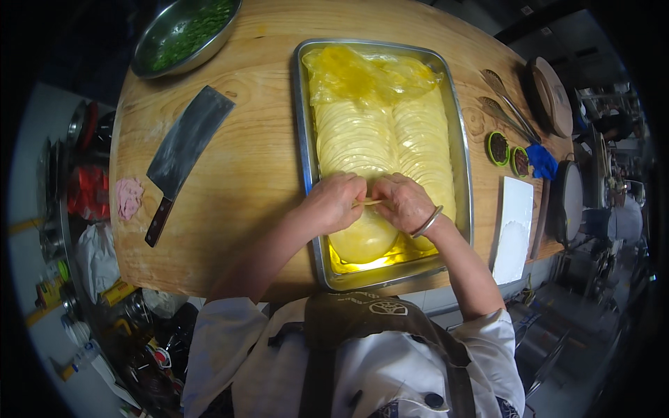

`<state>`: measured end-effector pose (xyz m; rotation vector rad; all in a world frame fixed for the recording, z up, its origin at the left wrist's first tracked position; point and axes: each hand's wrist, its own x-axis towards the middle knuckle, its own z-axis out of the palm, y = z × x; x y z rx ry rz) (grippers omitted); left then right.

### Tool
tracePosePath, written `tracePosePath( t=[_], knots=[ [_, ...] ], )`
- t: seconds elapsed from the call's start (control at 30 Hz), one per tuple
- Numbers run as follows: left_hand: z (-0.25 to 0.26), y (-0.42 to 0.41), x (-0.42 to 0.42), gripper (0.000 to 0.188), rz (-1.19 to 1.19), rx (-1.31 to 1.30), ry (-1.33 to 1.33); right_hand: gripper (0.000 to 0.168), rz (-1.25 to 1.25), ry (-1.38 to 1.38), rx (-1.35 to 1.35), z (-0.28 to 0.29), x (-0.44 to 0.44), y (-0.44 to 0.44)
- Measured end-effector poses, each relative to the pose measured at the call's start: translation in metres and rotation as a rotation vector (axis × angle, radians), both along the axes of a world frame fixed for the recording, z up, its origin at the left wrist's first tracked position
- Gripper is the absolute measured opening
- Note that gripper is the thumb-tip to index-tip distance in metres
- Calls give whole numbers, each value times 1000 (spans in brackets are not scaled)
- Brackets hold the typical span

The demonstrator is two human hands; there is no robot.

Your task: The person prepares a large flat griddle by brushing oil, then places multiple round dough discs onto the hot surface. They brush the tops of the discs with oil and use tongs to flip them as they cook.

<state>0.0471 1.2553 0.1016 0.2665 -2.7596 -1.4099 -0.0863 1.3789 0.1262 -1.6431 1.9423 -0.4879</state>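
A deep stainless steel tray holds two overlapping rows of thin, oiled dough rounds in yellow oil. Crumpled clear plastic film, wet with oil, covers the far end. Over the near part of the left row, my left hand pinches one end of a thin strip of dough. My right hand, with a metal bangle at the wrist, grips the other end. The strip spans the short gap between both fists. Below them the nearest dough round lies smooth and whole.
Left of the tray, a cleaver lies on the wooden table, near a pink cloth. A steel bowl of chopped greens stands far left. On the right are slotted utensils, small green cups and a white board.
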Motion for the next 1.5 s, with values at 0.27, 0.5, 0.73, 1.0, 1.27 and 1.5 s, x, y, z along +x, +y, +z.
tracePosePath(
  t=[0.27, 0.5, 0.73, 1.0, 1.27, 1.5],
  knots=[
    [8, 12, 6, 13, 8, -127, 88, 19, -43, -53, -99, -2, 4, 19],
    [37, 5, 8, 18, -234, 71, -94, 18, -124, -328, -40, 11, 14, 36],
    [10, -11, -4, 40, -220, 1517, -389, 24, -254, -588, 160, 88, 12, 14],
    [26, 7, -23, 47, 19, 2125, 51, 48, -593, -1473, -328, 50, -43, 16],
    [9, 4, -16, 45, 205, 1897, 328, 63, -601, -2238, -564, 10, 44, 41],
    [33, 51, -23, 46, 113, 2020, 229, 52, -660, -2128, -757, 42, 60, 94]
  ],
)
